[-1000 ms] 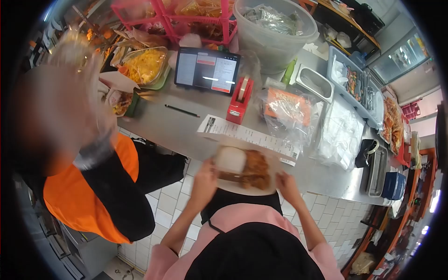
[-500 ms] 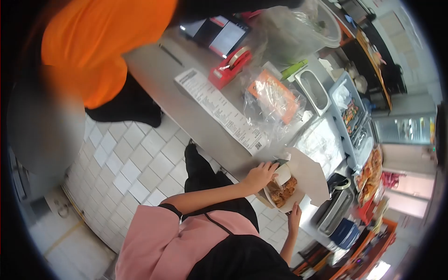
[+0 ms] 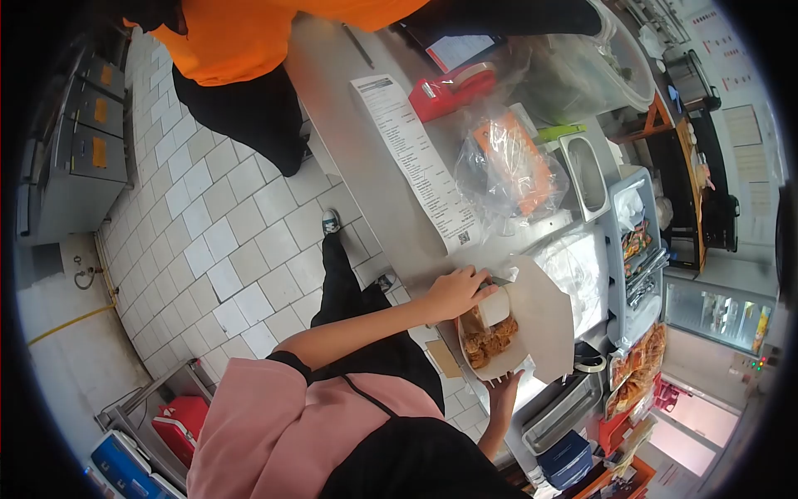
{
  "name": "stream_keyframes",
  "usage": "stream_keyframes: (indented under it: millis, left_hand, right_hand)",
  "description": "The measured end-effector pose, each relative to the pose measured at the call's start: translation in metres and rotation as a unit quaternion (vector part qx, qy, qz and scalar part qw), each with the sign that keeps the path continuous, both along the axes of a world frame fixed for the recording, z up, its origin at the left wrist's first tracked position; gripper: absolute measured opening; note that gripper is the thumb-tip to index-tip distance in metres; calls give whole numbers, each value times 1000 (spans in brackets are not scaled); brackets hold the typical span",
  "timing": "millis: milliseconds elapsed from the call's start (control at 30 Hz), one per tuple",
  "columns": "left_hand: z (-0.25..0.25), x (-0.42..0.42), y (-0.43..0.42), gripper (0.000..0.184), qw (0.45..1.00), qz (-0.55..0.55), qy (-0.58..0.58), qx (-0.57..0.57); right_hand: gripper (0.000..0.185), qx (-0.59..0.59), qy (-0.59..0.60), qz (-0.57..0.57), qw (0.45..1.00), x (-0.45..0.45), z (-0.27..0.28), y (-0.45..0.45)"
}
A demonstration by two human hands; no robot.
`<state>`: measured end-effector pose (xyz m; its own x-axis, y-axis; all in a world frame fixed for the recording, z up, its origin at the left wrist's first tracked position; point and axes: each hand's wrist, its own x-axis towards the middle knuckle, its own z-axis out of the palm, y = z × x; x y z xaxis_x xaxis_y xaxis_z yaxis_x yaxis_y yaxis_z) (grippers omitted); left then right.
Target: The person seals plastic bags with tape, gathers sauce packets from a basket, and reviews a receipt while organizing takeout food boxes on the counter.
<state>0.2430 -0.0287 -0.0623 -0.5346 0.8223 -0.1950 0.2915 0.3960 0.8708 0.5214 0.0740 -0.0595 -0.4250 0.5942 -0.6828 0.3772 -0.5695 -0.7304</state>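
An open cardboard takeaway box [image 3: 544, 320] is tilted at the counter edge, lid flap raised. Inside lie fried chicken pieces [image 3: 489, 343] and a small white paper cup or packet [image 3: 495, 308]. My left hand [image 3: 457, 293] grips the corner of the box beside this white item, fingers curled over the rim. At the opposite end, my right hand [image 3: 503, 389] holds the wall from outside, with part of its fingers hidden. A long printed receipt [image 3: 416, 162] lies flat beyond my left hand.
Along the metal counter [image 3: 332, 108] are a red tape dispenser [image 3: 453, 90], an orange item in clear plastic [image 3: 515, 162], a steel tray [image 3: 586, 175] and a grey bin of packets [image 3: 636, 249]. A person in an orange top [image 3: 233, 41] stands at the far left.
My view has turned, and the counter things sit differently in it. My right hand's fingers now spread along the box's end wall. Both hands stay on the box.
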Motion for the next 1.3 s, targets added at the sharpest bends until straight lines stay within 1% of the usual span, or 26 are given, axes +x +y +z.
stream_keyframes:
  millis: [67,167,267,367,433,467,500,533,567,600,633,700,733,767,833,867,900,933,967,1033,1067,1100,1167,1200,1267,1300]
  left_hand:
    - [1,-3,3,38,1000,1,-16,-15]
    - [-3,0,5,36,1000,5,-17,-21]
    - [-1,-1,6,36,999,6,-31,-10]
    - [22,-6,6,32,999,-2,-30,-45]
    - [60,-8,6,29,995,65,69,15]
    - [71,-10,10,30,988,74,114,78]
    - [81,-11,15,30,974,80,158,140]
    - [94,-13,23,30,974,79,159,139]
    - [106,-15,32,32,940,80,213,253]
    - [112,-15,41,33,890,79,263,363]
    - [111,-10,49,33,890,78,263,364]
    - [107,6,58,33,931,-57,199,301]
    - [113,13,56,32,959,-103,174,199]
    - [111,19,54,32,959,-102,174,200]
    - [99,30,45,30,971,-192,138,19]
    - [85,38,40,30,972,-191,138,17]
    - [63,47,34,36,954,-147,263,13]
    - [51,51,27,43,918,-101,383,7]
    - [41,55,23,43,918,-100,383,4]
    - [32,58,13,63,942,1,336,14]
    - [29,57,9,79,958,-40,285,-2]
    - [26,57,7,79,958,-41,283,-3]
    - [20,57,6,86,956,-22,292,14]
    - [22,55,5,86,956,-23,291,14]
    - [29,50,6,90,973,-32,229,14]
    - [26,47,6,90,973,-34,228,15]
  right_hand:
    - [60,5,-21,-25,999,-10,5,-3]
    - [60,-15,-2,-26,1000,-9,5,-4]
    - [58,7,-3,-10,1000,-7,3,-6]
    - [57,32,-21,21,999,-2,4,-4]
    - [57,90,-84,84,989,4,24,2]
    - [54,134,-112,95,980,12,33,9]
    - [48,200,-183,114,956,24,43,18]
    - [43,267,-253,140,919,41,49,30]
    - [41,316,-299,144,889,36,74,32]
    - [41,518,-321,210,764,56,73,46]
    - [41,518,-322,209,764,37,88,40]
    - [41,510,-138,11,849,-4,119,31]
    - [39,488,-97,-5,867,-13,123,28]
    - [39,489,-97,-4,867,-9,118,30]
    - [38,329,-67,83,938,-4,107,32]
    - [39,312,-88,113,939,-11,101,22]
    - [37,313,-147,154,926,-15,91,15]
    - [38,362,-194,181,894,-20,80,4]
    - [39,408,-239,205,857,-24,68,-6]
    - [45,420,-246,165,858,-27,39,-22]
    - [52,417,-253,164,858,-30,32,-28]
    - [57,389,-259,162,869,-39,35,-32]
    - [57,309,-237,113,914,-51,38,-37]
    - [57,307,-238,113,914,-48,33,-37]
    - [55,328,-101,46,938,-44,21,-36]
    - [55,329,-102,45,938,-40,18,-35]
